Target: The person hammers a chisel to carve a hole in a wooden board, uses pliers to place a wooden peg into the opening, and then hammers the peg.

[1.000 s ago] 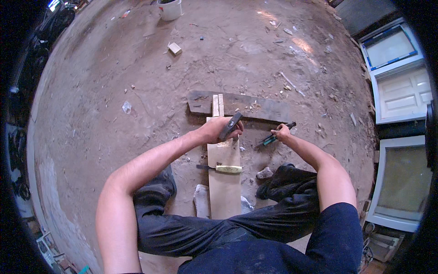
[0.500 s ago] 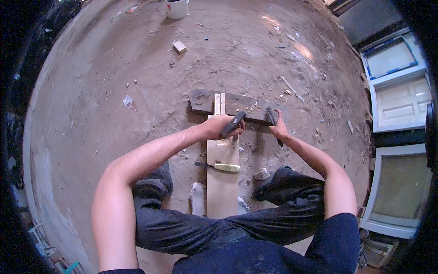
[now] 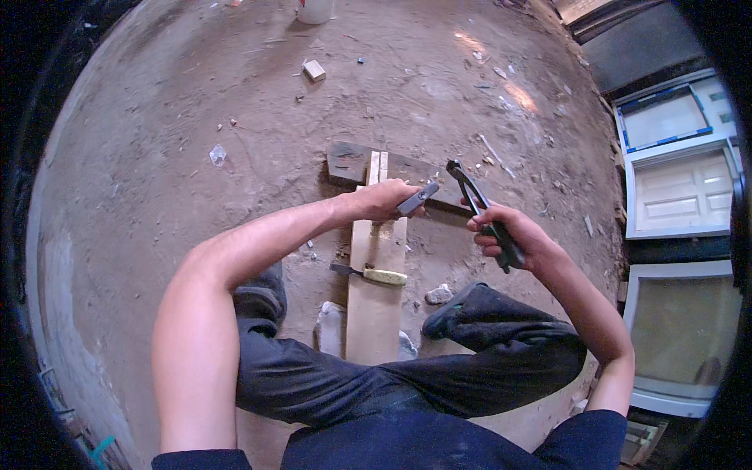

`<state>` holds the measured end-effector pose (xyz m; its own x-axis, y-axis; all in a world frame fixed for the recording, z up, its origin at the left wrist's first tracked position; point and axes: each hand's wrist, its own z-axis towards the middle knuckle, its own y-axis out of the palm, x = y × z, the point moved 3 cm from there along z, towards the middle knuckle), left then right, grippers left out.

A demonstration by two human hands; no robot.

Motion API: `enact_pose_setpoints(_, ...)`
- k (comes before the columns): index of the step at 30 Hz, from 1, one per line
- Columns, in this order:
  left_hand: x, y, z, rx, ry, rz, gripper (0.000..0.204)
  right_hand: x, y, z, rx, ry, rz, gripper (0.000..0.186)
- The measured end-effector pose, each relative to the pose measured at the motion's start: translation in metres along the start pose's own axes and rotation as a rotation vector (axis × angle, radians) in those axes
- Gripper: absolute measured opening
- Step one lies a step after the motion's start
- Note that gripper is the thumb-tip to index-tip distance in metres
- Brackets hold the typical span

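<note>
My left hand (image 3: 385,199) grips a small grey metal tool (image 3: 417,199) over the top end of a pale wooden plank (image 3: 376,298) lying on the dirt floor. My right hand (image 3: 513,235) is raised to the right of it, closed on the handles of dark pliers (image 3: 474,196) whose jaws point up and left. The plank crosses a dark board (image 3: 348,163) at its far end, where a thin pale strip (image 3: 376,166) stands. A knife with a cream handle (image 3: 376,274) lies across the plank. My legs flank the plank.
A small wooden block (image 3: 314,70) and a white bucket (image 3: 316,9) sit farther off on the floor. White framed panels (image 3: 674,184) lean at the right. A stone (image 3: 439,294) lies beside my right shoe (image 3: 450,313). Scraps litter the ground.
My right hand has lifted the pliers from beside the dark board and swung them upright, jaws now pointing up. My left hand stays on the plank's end with its tool.
</note>
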<state>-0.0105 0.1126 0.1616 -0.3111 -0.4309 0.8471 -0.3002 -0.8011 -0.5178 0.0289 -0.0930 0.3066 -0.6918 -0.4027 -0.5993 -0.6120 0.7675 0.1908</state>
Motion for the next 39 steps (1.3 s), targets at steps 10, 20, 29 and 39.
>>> enact_pose_setpoints(10,-0.01,0.006,0.016,0.048,0.037,0.058,0.024,-0.008,-0.002,-0.033,-0.194,-0.108,0.12,0.044)
enact_pose_setpoints(20,-0.006,0.013,0.019,0.087,-0.086,0.026,0.027,-0.016,-0.032,-0.018,0.375,-0.624,-1.402,0.032)
enact_pose_setpoints(29,-0.009,0.011,0.022,0.134,-0.133,-0.12,0.032,-0.005,-0.018,-0.008,0.488,-0.939,-1.182,0.025)
enact_pose_setpoints(39,-0.006,0.0,0.016,0.201,0.054,-0.109,0.033,-0.006,-0.023,0.0,0.492,-0.874,-1.179,0.028)
